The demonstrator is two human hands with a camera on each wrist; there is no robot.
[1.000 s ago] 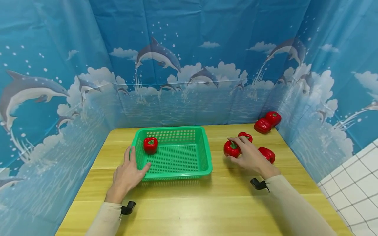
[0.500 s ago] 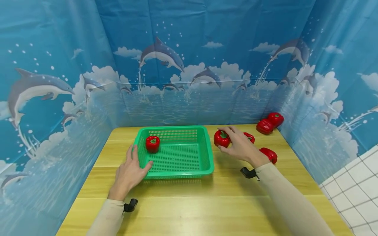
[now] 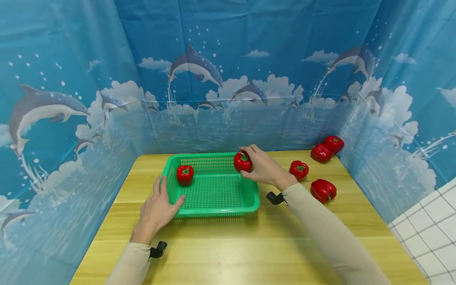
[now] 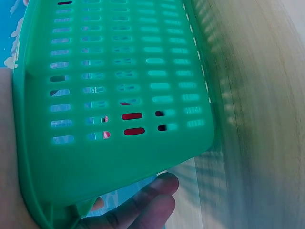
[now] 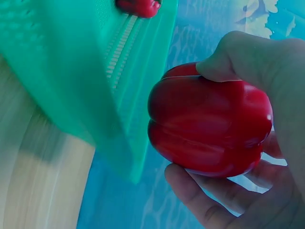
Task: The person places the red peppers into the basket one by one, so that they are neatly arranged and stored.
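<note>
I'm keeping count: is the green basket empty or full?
Neither: one pepper sits in the basket, its floor mostly bare; the right hand grips another pepper.

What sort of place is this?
Probably a small indoor booth, perhaps curtained off for tabletop work. A dolphin-print curtain hangs along the back and both sides of a wood-grain table, and white tiling shows beyond it at right.

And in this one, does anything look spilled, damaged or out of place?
Nothing looks spilled or damaged. One mild oddity: the nearest loose pepper lies on its side, while the next pepper beyond it stands upright. The green basket and held pepper look intact where visible.
</note>
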